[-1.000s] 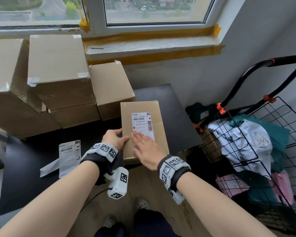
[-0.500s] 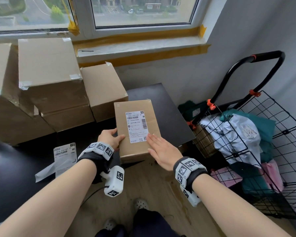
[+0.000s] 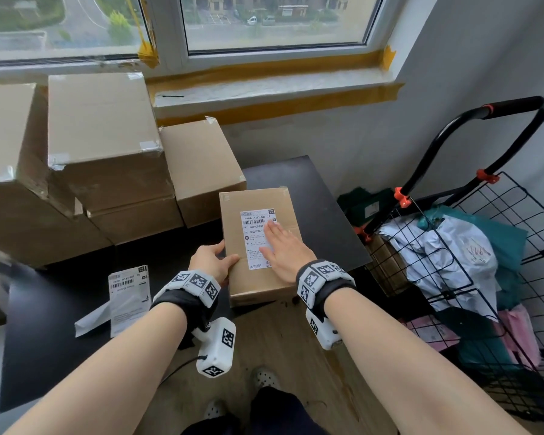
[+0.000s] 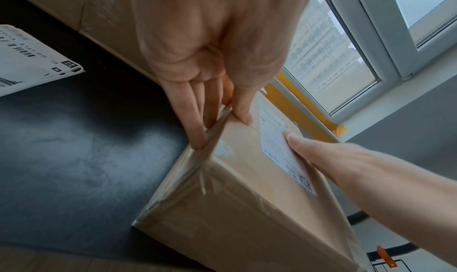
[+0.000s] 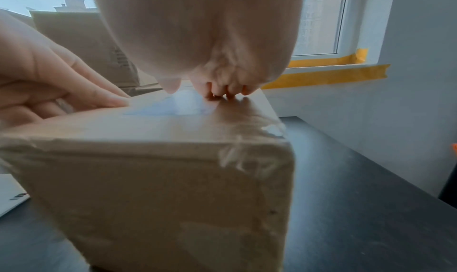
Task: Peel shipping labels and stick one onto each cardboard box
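Observation:
A small taped cardboard box lies on the black table with a white shipping label stuck on its top. My left hand pinches the box's left edge, thumb on top and fingers down the side. My right hand lies flat on the label's right half, fingers straight and pressing it down. The left wrist view shows the label with the right hand's thumb on it. A stack of unpeeled labels lies on the table to the left.
Several larger cardboard boxes are stacked at the back left against the window sill. A black wire cart full of parcel bags stands at the right, beside the table. Wooden floor and my feet show below the table's near edge.
My right hand slid off the label to the box's near right edge, then moved back up over the label's right half. My left hand kept its hold on the box.

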`<state>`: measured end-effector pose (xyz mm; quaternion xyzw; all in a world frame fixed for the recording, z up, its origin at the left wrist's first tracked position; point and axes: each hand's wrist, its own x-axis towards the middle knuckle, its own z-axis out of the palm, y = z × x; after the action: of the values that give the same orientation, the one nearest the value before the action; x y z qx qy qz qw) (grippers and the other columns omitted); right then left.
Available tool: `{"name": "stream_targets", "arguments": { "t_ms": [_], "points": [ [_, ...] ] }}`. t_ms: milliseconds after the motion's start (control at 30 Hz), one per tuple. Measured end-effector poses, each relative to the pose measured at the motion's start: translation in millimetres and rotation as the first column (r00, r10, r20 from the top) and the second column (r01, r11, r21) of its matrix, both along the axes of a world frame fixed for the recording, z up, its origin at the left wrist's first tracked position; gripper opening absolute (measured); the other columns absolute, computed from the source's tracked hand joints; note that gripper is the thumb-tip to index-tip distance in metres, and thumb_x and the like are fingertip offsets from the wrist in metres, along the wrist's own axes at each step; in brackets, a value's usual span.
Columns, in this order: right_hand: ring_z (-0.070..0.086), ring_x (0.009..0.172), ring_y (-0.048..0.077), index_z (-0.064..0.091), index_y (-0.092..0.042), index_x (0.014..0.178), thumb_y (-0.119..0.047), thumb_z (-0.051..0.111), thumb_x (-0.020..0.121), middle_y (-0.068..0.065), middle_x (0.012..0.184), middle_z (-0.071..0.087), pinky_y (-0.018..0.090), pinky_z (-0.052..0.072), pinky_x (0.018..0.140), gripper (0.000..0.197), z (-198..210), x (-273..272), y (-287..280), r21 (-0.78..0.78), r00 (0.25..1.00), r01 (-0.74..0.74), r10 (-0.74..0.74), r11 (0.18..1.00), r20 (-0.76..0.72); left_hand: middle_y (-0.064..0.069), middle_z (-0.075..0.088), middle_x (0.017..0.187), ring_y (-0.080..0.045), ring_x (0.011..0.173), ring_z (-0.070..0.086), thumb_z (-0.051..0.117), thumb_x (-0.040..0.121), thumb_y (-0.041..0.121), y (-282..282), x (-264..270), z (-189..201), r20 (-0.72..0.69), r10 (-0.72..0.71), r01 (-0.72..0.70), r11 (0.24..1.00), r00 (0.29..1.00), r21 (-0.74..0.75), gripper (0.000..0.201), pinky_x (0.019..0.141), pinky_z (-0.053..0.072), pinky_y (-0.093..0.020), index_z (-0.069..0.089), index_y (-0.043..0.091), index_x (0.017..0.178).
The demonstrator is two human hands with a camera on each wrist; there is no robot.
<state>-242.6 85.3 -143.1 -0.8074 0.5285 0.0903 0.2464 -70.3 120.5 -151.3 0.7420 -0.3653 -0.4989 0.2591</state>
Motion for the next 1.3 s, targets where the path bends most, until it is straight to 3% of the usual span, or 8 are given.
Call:
{"name": "stream_targets", "arguments": {
  "t_ms": [233, 433, 533, 633, 833, 1067, 1233, 1300],
  "points": [
    [-0.002, 0.148, 0.01, 0.003, -0.016, 0.151, -0.031, 0.022, 0.103, -0.003, 0.16, -0.001, 0.023, -0.004, 0.116, 0.054, -5, -7, 43, -0.029, 0.99, -0.098, 0.1, 0.995, 0.101, -0.005, 0.065, 0.107, -0.025, 0.094, 0.064, 0.068, 0.083, 0.02, 3, 0, 5, 0.025, -0.024, 0.025, 0.999, 0.999, -0.028, 0.052, 0.078, 0.058, -0.043, 0.052, 0.022, 0.133],
    [0.007, 0.148, 0.015, 0.006, -0.015, 0.152, -0.029, 0.033, 0.102, 0.0, 0.161, 0.002, 0.03, 0.008, 0.119, 0.058, 6, -40, 44, -0.008, 0.973, 0.203, -0.201, 0.979, 0.115, -0.008, 0.067, 0.116, -0.029, 0.104, 0.063, 0.067, 0.083, 0.025, 4, 1, 4, 0.072, -0.08, 0.083, 0.995, 0.994, -0.052, 0.054, 0.091, 0.053, -0.045, 0.05, 0.022, 0.134],
    [0.03, 0.142, 0.021, 0.021, -0.019, 0.15, -0.02, 0.051, 0.096, 0.0, 0.157, 0.024, 0.038, 0.026, 0.117, 0.062, 3, -48, 43, 0.187, 0.771, 0.512, -0.544, 0.839, 0.331, -0.014, 0.067, 0.112, -0.033, 0.102, 0.064, 0.065, 0.085, 0.013, 6, 2, 6, -0.052, -0.035, 0.033, 0.999, 0.998, -0.036, 0.052, 0.088, 0.054, -0.049, 0.049, 0.017, 0.134],
    [0.043, 0.134, 0.021, 0.029, -0.014, 0.147, -0.007, 0.059, 0.09, 0.004, 0.147, 0.043, 0.04, 0.035, 0.112, 0.064, 1, -51, 46, 0.338, 0.594, 0.569, -0.659, 0.749, 0.462, -0.02, 0.064, 0.116, -0.037, 0.105, 0.062, 0.06, 0.084, -0.004, 12, 0, 7, -0.24, 0.018, -0.013, 1.0, 0.971, 0.02, 0.06, 0.09, 0.052, -0.052, 0.041, 0.011, 0.139],
    [0.049, 0.128, 0.02, 0.038, -0.01, 0.142, 0.005, 0.06, 0.085, 0.009, 0.14, 0.05, 0.037, 0.04, 0.108, 0.063, 7, -77, 38, 0.423, 0.462, 0.599, -0.725, 0.68, 0.511, -0.026, 0.055, 0.127, -0.036, 0.111, 0.058, 0.056, 0.076, -0.024, 8, -20, 7, -0.412, 0.024, -0.011, 0.999, 0.911, 0.033, 0.073, 0.097, 0.047, -0.047, 0.037, 0.006, 0.141],
    [0.046, 0.13, 0.019, 0.036, -0.007, 0.143, 0.014, 0.057, 0.082, 0.011, 0.143, 0.047, 0.029, 0.042, 0.102, 0.068, 21, -133, -30, 0.455, 0.431, 0.571, -0.722, 0.683, 0.541, -0.017, 0.051, 0.136, -0.031, 0.121, 0.054, 0.057, 0.076, -0.023, -42, -71, 14, -0.46, 0.021, -0.044, 0.998, 0.888, -0.04, 0.074, 0.084, 0.053, -0.037, 0.04, 0.009, 0.14],
    [0.047, 0.127, 0.018, 0.037, -0.009, 0.143, 0.016, 0.057, 0.081, 0.009, 0.142, 0.047, 0.034, 0.041, 0.106, 0.07, 27, -151, -104, 0.459, 0.465, 0.523, -0.692, 0.718, 0.552, -0.017, 0.057, 0.129, -0.022, 0.105, 0.058, 0.058, 0.077, -0.02, -97, -96, 20, -0.453, 0.084, -0.149, 0.983, 0.888, -0.11, 0.057, 0.082, 0.051, -0.034, 0.048, 0.003, 0.128],
    [0.048, 0.126, 0.019, 0.038, -0.008, 0.142, 0.016, 0.057, 0.081, 0.011, 0.141, 0.049, 0.035, 0.042, 0.106, 0.068, 26, -153, -136, 0.46, 0.473, 0.502, -0.678, 0.732, 0.563, -0.016, 0.056, 0.13, -0.024, 0.11, 0.058, 0.06, 0.075, -0.021, -120, -99, 19, -0.439, 0.103, -0.18, 0.974, 0.893, -0.137, 0.06, 0.087, 0.053, -0.038, 0.048, 0.004, 0.128]
  ]
}}
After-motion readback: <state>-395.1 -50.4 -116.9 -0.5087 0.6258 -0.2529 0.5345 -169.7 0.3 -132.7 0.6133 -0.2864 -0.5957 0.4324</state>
